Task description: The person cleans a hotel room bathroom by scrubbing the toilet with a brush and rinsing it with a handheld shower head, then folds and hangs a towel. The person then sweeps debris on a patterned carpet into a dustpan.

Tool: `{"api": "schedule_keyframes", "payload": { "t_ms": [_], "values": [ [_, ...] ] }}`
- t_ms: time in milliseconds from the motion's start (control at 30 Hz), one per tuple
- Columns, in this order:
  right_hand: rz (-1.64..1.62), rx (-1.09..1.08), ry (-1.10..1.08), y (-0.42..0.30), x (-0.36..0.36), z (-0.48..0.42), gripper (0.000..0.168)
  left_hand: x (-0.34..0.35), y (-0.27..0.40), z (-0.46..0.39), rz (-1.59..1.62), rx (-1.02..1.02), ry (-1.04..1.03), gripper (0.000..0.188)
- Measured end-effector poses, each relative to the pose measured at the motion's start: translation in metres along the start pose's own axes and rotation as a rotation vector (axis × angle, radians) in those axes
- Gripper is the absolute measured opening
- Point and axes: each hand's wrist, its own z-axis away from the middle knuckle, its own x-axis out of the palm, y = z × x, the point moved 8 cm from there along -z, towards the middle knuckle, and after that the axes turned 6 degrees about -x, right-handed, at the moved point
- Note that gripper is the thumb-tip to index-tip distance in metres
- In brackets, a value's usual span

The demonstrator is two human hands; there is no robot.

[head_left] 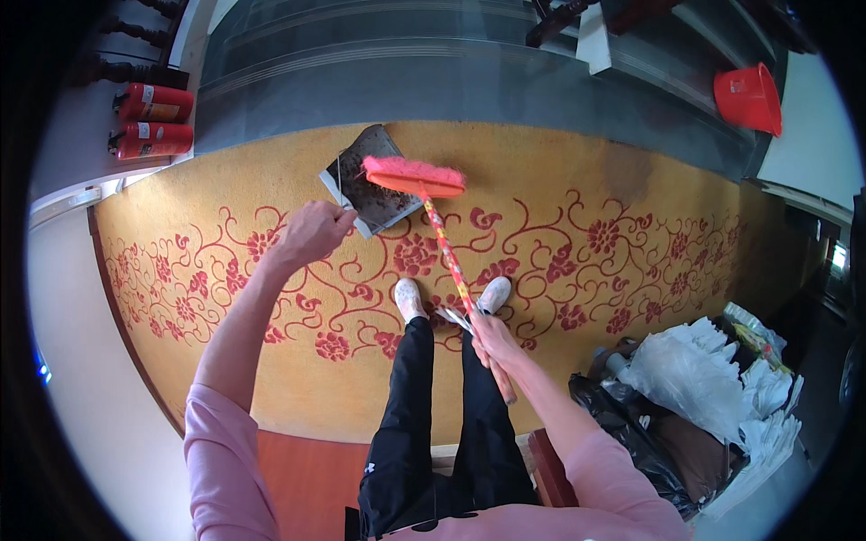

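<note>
My left hand (318,230) is closed on the handle of a metal dustpan (379,196), which holds dark dirt and debris, above a yellow carpet with red flowers. In my right hand (492,339) is the red and yellow patterned stick of a broom (446,247). The stick slants up and left from my hand. Pink bristles top the broom's orange head (414,179), which lies over the right part of the dustpan. Some torn white strips (460,318) stick out beside my right hand, at the stick.
Dark grey stair steps (406,88) rise past the carpet (284,399). Two red fire extinguishers (155,140) are at the upper left, and a red bucket (744,98) is on the stairs at right. Bags and white bundled material (683,379) lie at lower right.
</note>
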Motion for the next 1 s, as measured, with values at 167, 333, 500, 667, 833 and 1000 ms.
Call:
{"api": "schedule_keyframes", "payload": {
  "t_ms": [167, 333, 500, 667, 833, 1000],
  "values": [
    [-0.154, -0.005, 0.352, -0.034, -0.040, -0.011, 0.050, 0.001, -0.016, 0.011, -0.007, -0.008, 0.026, 0.035],
    [0.050, -0.178, 0.566, -0.043, -0.085, -0.125, 0.041, 0.001, -0.013, 0.003, -0.007, 0.031, 0.006, 0.036],
    [0.356, -0.014, 0.417, -0.024, -0.015, -0.059, 0.036, 0.006, -0.031, 0.010, 0.003, 0.012, 0.032, 0.036],
    [0.173, -0.028, 0.371, -0.017, -0.038, -0.016, 0.044, 0.007, -0.030, 0.011, -0.002, 0.017, 0.009, 0.036],
    [0.043, -0.232, 0.578, -0.052, -0.053, -0.102, 0.037, 0.004, -0.018, 0.006, 0.018, 0.089, 0.041, 0.037],
    [0.454, -0.189, 0.333, -0.059, 0.030, -0.112, 0.036, 0.005, -0.019, 0.003, 0.062, 0.094, 0.065, 0.038]
  ]
}}
